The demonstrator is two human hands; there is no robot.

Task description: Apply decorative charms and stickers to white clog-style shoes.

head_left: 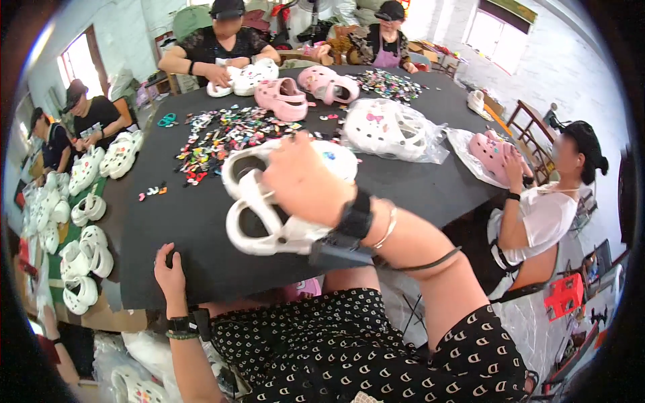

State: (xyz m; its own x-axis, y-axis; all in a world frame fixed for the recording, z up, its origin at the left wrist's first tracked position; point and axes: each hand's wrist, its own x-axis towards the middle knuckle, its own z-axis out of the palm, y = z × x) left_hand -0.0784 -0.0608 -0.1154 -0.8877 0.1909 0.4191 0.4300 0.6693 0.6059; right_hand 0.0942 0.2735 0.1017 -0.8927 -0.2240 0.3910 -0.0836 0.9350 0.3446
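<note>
A pair of white clogs [252, 225] lies on the black table in front of me, straps toward me. My right hand [306, 178] is above the pair, its back toward me and its fingertips toward the charm pile. The hand is blurred and covers much of the clogs; whether it holds anything does not show. A blue decoration [329, 155] sits on the far clog. My left hand [170, 270] rests at the table's near left edge, thumb and forefinger apart, holding nothing visible. Beyond the clogs spreads a heap of small colourful shoe charms [218, 138].
Pink clogs [282, 99] and bagged white clogs [384, 127] stand farther back on the black table [416, 188]. Several white clogs [87, 252] line a side table at left. Co-workers sit around, one at right handling a pink clog [489, 158]. A red stool [564, 295] stands at right.
</note>
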